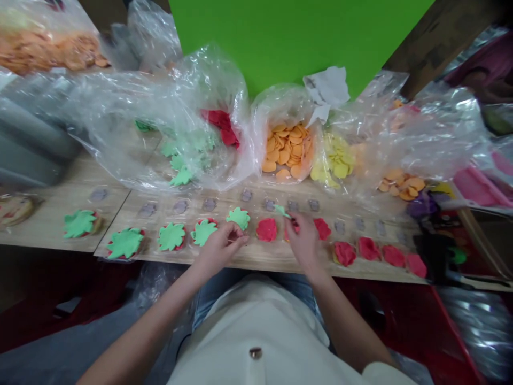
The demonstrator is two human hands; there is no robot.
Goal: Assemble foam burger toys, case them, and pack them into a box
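Note:
My right hand point(302, 238) pinches a small green leaf-shaped foam piece point(281, 211), seen nearly edge-on, above the row of red pieces. Under that hand, a red piece is partly covered; a red petal-edged piece point(266, 229) lies to its left. My left hand point(224, 243) has its fingers closed together, right beside a jagged green piece point(238, 217); whether anything is between the fingertips is hidden. Further left, several green jagged pieces point(171, 236) lie on red ones in clear plastic trays. To the right of my right hand, red pieces point(368, 248) show uncovered.
Behind the row stand clear plastic bags holding green leaves point(182, 174), orange discs point(286, 149) and yellow pieces point(339, 158). A green panel point(296, 43) rises at the back. A pink tray point(479, 184) and dark tool-like object point(435, 254) sit at the right.

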